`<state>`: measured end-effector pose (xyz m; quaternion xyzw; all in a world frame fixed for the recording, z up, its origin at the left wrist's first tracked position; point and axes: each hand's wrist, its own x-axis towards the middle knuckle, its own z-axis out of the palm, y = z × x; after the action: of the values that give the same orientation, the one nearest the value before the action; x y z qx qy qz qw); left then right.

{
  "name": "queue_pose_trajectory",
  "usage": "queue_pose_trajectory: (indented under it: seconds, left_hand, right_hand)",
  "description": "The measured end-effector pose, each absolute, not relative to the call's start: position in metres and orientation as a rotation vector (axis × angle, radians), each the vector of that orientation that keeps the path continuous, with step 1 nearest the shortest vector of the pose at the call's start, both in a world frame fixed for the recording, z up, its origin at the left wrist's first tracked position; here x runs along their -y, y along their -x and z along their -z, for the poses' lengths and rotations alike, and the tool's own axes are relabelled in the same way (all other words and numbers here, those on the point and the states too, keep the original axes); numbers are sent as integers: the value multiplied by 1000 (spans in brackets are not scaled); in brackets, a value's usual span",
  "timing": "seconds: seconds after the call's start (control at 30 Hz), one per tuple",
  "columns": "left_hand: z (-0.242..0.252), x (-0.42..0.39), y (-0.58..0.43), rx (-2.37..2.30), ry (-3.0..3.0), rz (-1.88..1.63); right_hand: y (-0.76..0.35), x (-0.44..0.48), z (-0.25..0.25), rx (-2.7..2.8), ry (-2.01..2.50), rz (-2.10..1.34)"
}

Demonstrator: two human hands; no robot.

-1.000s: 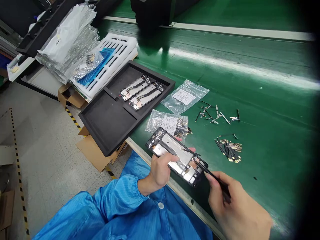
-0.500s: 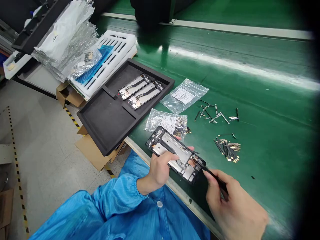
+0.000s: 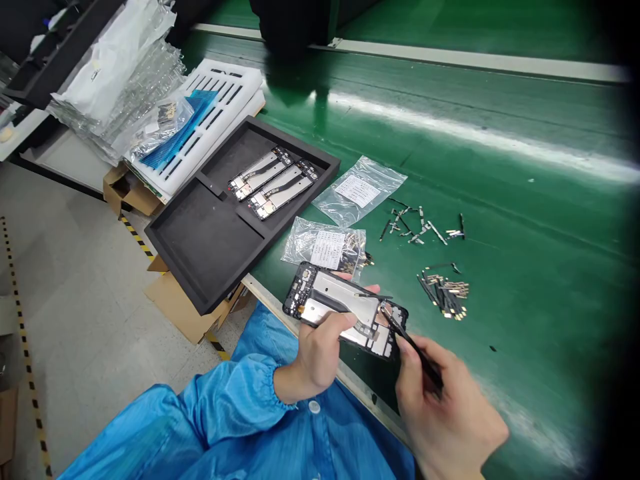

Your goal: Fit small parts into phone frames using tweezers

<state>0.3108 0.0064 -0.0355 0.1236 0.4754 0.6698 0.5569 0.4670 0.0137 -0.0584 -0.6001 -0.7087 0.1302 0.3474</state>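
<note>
My left hand [image 3: 323,347] is closed round an opened smartphone body [image 3: 320,303], thumb on its inner side and fingertips showing past the far edge. Metal plates, a dark ribbon and circuit parts lie bare on the phone. My right hand [image 3: 443,400] grips black tweezers [image 3: 423,360], whose tips reach the phone's right end. A thin dark strip [image 3: 373,295] lies across the phone near the tips; whether the tweezers touch it I cannot tell. Beyond my hands lie a pile of small flex cables [image 3: 445,293] and a looser scatter of thin strips [image 3: 417,223].
A black tray [image 3: 200,233] to the left bears two more opened phone bodies [image 3: 283,183]. Labelled plastic bags [image 3: 360,190] lie beside it on the green bench [image 3: 525,267]. Farther left are a white slotted tray [image 3: 230,80], stacked clear packaging [image 3: 125,80] and cardboard boxes [image 3: 180,300].
The phone has turned a little, its right end swinging away from me. My right hand and the tweezers have shifted left with it. The whole view has slid slightly.
</note>
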Motion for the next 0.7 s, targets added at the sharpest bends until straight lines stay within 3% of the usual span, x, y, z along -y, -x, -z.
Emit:
queue_pose_trajectory:
  seconds: [0.1, 0.23, 0.3, 0.5, 0.7]
  left_hand:
    - [31, -7, -309, -1065, -298, -1588]
    - [27, -2, -308, -1051, -484, -1561]
    - [27, 0, -309, -1057, -518, -1562]
    - [25, -11, -308, -1099, -256, -1589]
    - [12, -20, -304, -1080, -126, -1587]
  right_hand:
    - [-467, -13, 60, 1852, 1534, -235]
    - [-469, -14, 55, 1491, 1593, -995]
    - [-470, -14, 53, 1403, 1582, -1211]
    - [-473, -13, 63, 1822, 1487, -289]
    - [-471, -16, 63, 1967, 1377, -53]
